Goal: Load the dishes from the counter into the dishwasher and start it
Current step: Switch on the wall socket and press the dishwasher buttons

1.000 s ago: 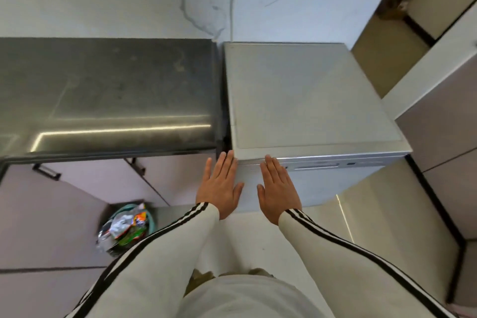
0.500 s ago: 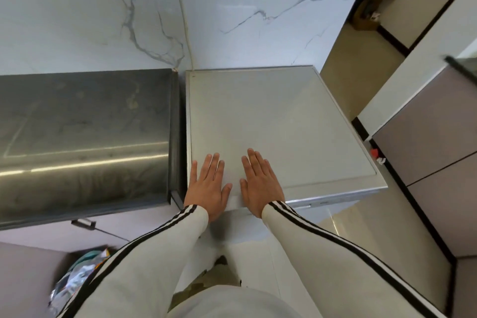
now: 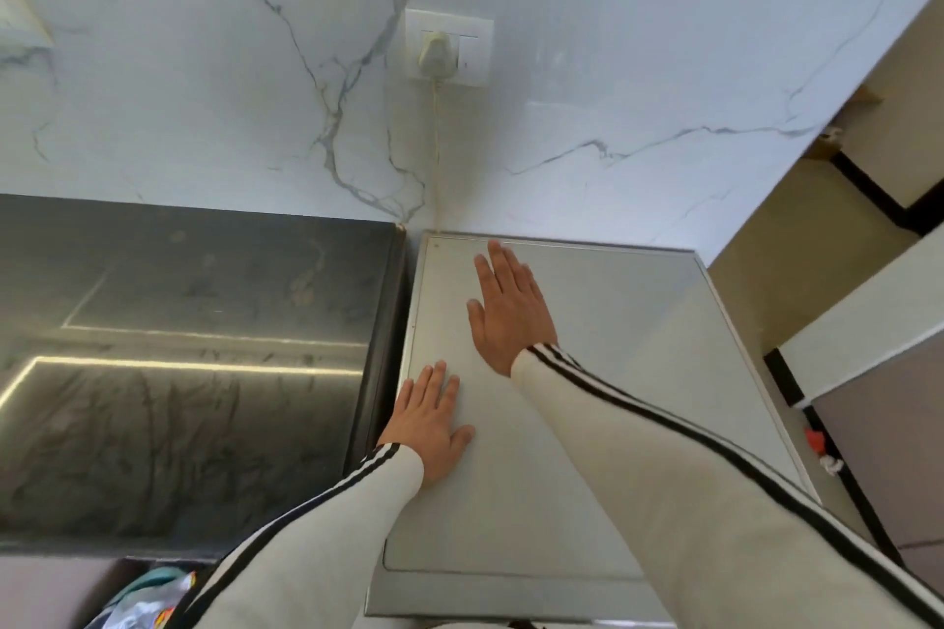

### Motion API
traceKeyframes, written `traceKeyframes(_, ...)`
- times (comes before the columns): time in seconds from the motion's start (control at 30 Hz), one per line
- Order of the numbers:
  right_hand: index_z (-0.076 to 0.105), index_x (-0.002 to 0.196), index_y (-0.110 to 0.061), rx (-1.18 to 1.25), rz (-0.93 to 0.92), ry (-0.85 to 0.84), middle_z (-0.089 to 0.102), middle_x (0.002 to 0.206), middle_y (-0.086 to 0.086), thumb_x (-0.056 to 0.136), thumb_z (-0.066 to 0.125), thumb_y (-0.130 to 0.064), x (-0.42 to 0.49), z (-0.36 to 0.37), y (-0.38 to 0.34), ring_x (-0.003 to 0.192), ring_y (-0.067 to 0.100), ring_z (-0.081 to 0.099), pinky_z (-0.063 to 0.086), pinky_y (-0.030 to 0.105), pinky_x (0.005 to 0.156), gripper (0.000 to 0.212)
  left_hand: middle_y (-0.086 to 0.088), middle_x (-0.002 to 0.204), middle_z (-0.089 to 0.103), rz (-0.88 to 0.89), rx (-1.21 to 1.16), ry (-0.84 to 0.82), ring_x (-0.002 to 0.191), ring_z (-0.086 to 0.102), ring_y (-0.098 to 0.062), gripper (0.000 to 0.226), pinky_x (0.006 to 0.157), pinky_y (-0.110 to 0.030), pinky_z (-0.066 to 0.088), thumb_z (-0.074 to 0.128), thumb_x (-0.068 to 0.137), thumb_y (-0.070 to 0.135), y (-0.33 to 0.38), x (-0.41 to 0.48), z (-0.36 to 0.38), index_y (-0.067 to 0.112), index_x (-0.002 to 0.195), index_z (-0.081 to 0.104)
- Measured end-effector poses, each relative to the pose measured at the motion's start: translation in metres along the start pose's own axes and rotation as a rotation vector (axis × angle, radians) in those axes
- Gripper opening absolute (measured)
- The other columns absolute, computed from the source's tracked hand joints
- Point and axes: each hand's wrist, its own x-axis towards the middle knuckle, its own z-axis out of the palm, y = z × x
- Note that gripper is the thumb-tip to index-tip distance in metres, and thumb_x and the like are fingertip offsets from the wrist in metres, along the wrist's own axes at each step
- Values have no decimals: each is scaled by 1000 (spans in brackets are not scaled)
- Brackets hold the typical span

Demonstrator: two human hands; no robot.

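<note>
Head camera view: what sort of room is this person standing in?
Probably a home kitchen: a dark polished counter sits beside a silver dishwasher, backed by a marble-look wall with a plugged-in socket.

There were two hands, one left hand (image 3: 431,424) and one right hand (image 3: 508,309). There was one dishwasher (image 3: 638,322), one dark counter (image 3: 204,373), one wall socket (image 3: 477,41), one plug (image 3: 434,50) and one cord (image 3: 437,143).

dishwasher (image 3: 511,501): door and controls out of sight below its top panel. right sleeve (image 3: 715,501) covers part of that panel. bagged rubbish (image 3: 148,598) cut by bottom edge. small red item (image 3: 813,439) on floor unidentifiable.
</note>
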Motion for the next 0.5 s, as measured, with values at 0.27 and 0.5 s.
traceKeyframes(0.27, 15, 157, -15, 22, -25, 132, -12, 164, 8, 101, 35, -42, 165, -39, -12, 151, 26, 8, 16, 42, 122, 65, 1, 160, -28, 21, 20, 74, 147, -27, -17, 82, 122, -47, -7, 7, 92, 71, -10, 39, -3, 23, 156, -13)
traceKeyframes(0.5, 40, 143, -11, -38, 23, 297, -6, 164, 10, 98, 43, -45, 244, -52, -16, 142, 31, 30, 38, 45, 110, 57, -1, 162, -24, 37, 12, 65, 148, -26, -18, 82, 121, -49, -7, 11, 94, 68, -11, 42, -4, 21, 158, -6)
